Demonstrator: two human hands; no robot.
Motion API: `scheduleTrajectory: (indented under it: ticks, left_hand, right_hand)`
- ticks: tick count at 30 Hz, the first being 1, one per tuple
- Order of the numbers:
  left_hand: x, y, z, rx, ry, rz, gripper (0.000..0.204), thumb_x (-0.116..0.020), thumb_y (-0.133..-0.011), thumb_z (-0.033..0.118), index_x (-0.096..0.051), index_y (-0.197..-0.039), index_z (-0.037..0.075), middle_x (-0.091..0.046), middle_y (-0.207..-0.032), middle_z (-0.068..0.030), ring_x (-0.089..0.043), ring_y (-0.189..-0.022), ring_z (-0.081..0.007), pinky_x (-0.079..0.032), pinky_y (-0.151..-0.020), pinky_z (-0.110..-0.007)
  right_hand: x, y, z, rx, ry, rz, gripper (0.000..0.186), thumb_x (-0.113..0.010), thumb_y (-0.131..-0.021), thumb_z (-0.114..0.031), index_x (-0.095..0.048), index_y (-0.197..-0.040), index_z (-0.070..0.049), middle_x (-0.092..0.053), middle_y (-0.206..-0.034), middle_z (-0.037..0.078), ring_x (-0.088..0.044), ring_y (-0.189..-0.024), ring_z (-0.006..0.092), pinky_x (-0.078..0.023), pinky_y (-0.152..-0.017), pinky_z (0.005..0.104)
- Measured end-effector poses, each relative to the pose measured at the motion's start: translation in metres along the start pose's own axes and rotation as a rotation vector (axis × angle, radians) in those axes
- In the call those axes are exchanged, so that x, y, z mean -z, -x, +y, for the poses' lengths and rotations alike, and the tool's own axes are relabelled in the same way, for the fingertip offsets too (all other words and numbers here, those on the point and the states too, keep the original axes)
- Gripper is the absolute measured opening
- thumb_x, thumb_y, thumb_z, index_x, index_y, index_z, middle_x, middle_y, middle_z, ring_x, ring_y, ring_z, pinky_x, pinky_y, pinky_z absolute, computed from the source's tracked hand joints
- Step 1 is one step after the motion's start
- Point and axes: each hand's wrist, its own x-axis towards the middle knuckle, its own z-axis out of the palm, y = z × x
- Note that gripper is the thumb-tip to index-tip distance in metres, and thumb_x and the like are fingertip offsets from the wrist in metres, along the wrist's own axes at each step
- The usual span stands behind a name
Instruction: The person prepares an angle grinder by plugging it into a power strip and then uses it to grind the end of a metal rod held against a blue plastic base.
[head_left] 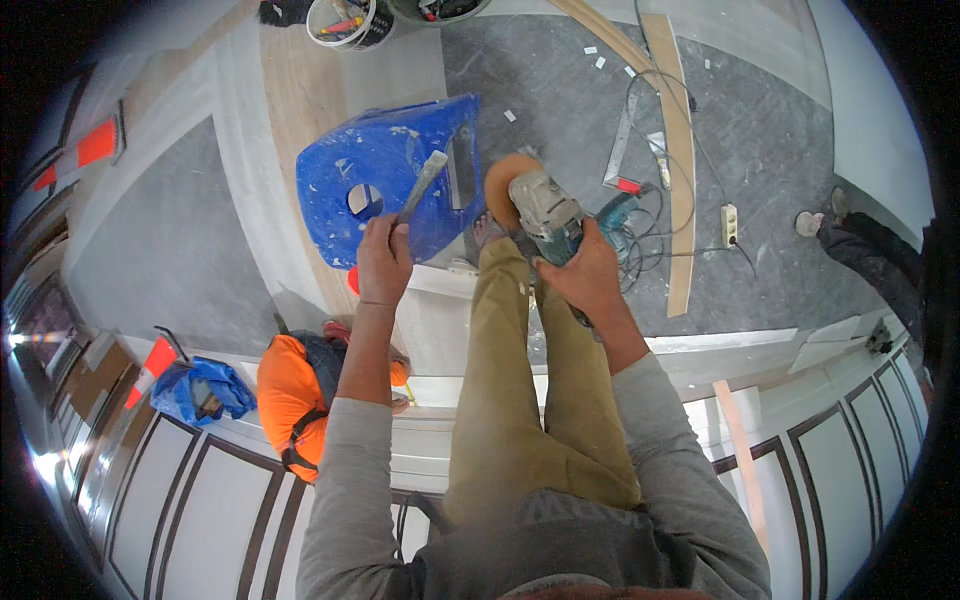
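Observation:
My left hand (384, 252) is closed round a narrow grey metal chisel (424, 186), its flat, wider end pointing up and away from me. Gripped in my right hand (590, 275) is a dusty angle grinder (546, 208) with an orange-brown disc (506, 184) at its far end. The disc faces the chisel, and a gap shows between them. Below and behind the chisel stands a blue plastic container (335, 150), spattered with white and with a round hole in it. Whether the disc is spinning, I cannot tell.
A person in an orange top (290, 395) crouches at my left; another person's legs (870, 250) show at far right. Cables, a power strip (729, 225), a teal power tool (618, 218), a square (620, 150) and a long board (682, 200) lie right. A tool bucket (350, 25) stands ahead.

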Motion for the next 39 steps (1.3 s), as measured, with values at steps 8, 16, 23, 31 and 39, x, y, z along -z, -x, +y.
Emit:
scheduleTrajectory:
  ticks: [8, 16, 23, 31, 39]
  left_hand:
    - [-0.011, -0.012, -0.011, 0.167, -0.151, -0.173, 0.016, -0.055, -0.093, 0.015, -0.056, -0.101, 0.001, -0.063, -0.098, -0.0249, -0.060, -0.093, -0.0441, -0.048, -0.079, -0.051]
    - [-0.012, -0.016, 0.001, 0.252, -0.288, -0.271, 0.017, -0.050, -0.094, 0.017, -0.052, -0.101, 0.002, -0.062, -0.102, -0.0235, -0.060, -0.094, -0.0449, -0.049, -0.080, -0.053]
    - [-0.014, -0.016, 0.012, 0.279, -0.414, -0.258, 0.015, -0.053, -0.093, 0.018, -0.052, -0.100, 0.005, -0.063, -0.100, -0.0198, -0.064, -0.091, -0.0407, -0.051, -0.075, -0.051]
    - [-0.015, -0.014, 0.010, 0.245, -0.417, -0.237, 0.016, -0.054, -0.093, 0.019, -0.051, -0.099, 0.006, -0.063, -0.097, -0.0179, -0.064, -0.087, -0.0395, -0.052, -0.072, -0.051]
    - [-0.018, -0.013, 0.004, 0.229, -0.416, -0.239, 0.015, -0.054, -0.092, 0.019, -0.050, -0.098, 0.005, -0.063, -0.097, -0.0181, -0.065, -0.086, -0.0397, -0.052, -0.071, -0.051]
  right_hand:
    - [-0.016, -0.012, -0.009, -0.013, 0.050, -0.011, 0.074, -0.082, -0.061, -0.022, -0.051, -0.123, 0.003, -0.064, -0.111, 0.024, -0.063, -0.106, 0.0394, -0.049, -0.090, 0.0421]
    - [-0.032, -0.025, -0.023, 0.015, 0.081, -0.044, 0.073, -0.079, -0.062, -0.024, -0.049, -0.124, 0.002, -0.063, -0.109, 0.025, -0.062, -0.104, 0.0418, -0.050, -0.089, 0.0440]
    - [-0.038, -0.033, -0.031, 0.083, 0.149, -0.002, 0.070, -0.079, -0.063, -0.024, -0.049, -0.121, 0.001, -0.063, -0.109, 0.024, -0.063, -0.100, 0.0406, -0.051, -0.085, 0.0445]
    - [-0.041, -0.039, -0.038, 0.117, 0.154, -0.016, 0.063, -0.081, -0.069, -0.030, -0.051, -0.117, -0.002, -0.063, -0.103, 0.021, -0.063, -0.099, 0.0388, -0.051, -0.083, 0.0484]
    - [-0.041, -0.044, -0.035, 0.111, 0.144, -0.004, 0.071, -0.082, -0.063, -0.023, -0.049, -0.122, -0.002, -0.064, -0.104, 0.021, -0.065, -0.098, 0.0382, -0.052, -0.081, 0.0450]
